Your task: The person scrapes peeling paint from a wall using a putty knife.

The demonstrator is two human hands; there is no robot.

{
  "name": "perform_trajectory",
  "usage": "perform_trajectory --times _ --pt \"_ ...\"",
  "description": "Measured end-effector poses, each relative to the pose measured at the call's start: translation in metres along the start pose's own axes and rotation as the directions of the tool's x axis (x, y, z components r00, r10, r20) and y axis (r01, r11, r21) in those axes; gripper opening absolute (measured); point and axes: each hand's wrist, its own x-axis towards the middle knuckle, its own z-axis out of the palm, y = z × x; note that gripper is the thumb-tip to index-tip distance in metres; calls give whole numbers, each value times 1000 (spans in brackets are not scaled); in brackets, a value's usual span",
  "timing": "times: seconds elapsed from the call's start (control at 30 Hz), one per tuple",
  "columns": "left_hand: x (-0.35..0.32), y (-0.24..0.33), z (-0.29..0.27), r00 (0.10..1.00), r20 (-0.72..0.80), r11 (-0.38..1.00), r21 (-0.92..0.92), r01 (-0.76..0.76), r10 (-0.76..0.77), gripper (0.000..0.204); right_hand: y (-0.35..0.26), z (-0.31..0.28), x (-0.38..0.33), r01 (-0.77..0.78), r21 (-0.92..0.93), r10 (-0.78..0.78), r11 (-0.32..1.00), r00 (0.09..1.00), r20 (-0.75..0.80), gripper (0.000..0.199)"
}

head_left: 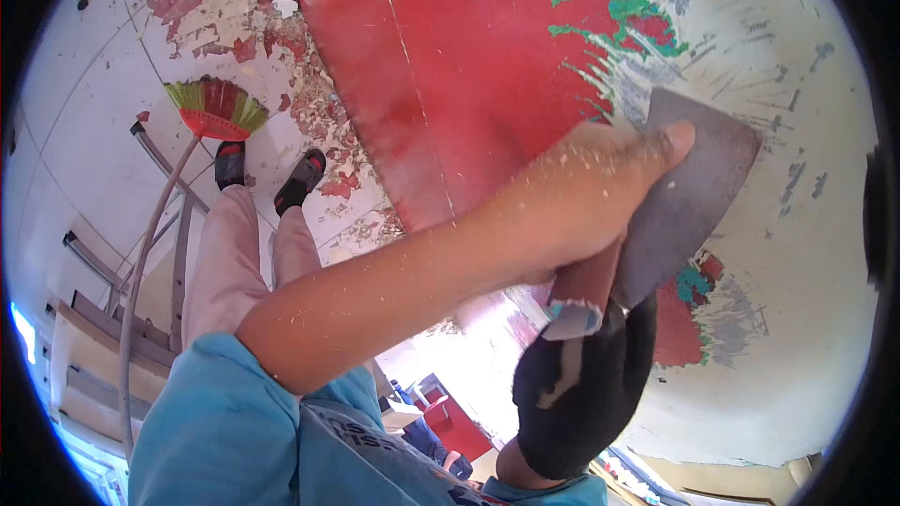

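Observation:
A wide grey scraper blade (694, 178) stands against the paint-stripped wall, its broad edge toward the upper right. My left hand (605, 192), bare and dusted with pale flecks, is closed on the blade, the thumb lying on its face. The narrow end of the blade runs into my right hand (586, 389), which wears a black glove and is closed around it; the handle is hidden. Below my left palm a curled reddish-brown strip (589, 276) with a ragged, pale end sticks out, apparently peeled paint.
Red paint (422, 66) covers part of the wall, with green patches (642, 14) beside pale scraped areas. Paint flakes (319, 122) litter the tiled floor along the wall. A broom (220, 111) with a long handle and a metal ladder-like frame (178, 253) stand by my feet.

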Motion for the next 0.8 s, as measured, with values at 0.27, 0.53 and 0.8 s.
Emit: perform_trajectory --times 0.27,0.53,0.8 --pt "0 -3 5 997 -72 1000 -10 -6 5 61 -3 10 13 21 -57 -24 998 998 -55 33" --pt "1 -2 5 973 -65 969 126 -214 223 60 9 0 23 28 -116 -28 993 1000 2 36" --pt "-1 -10 7 992 -30 987 109 -118 122 63 -6 0 14 40 -154 -43 987 999 -16 28"
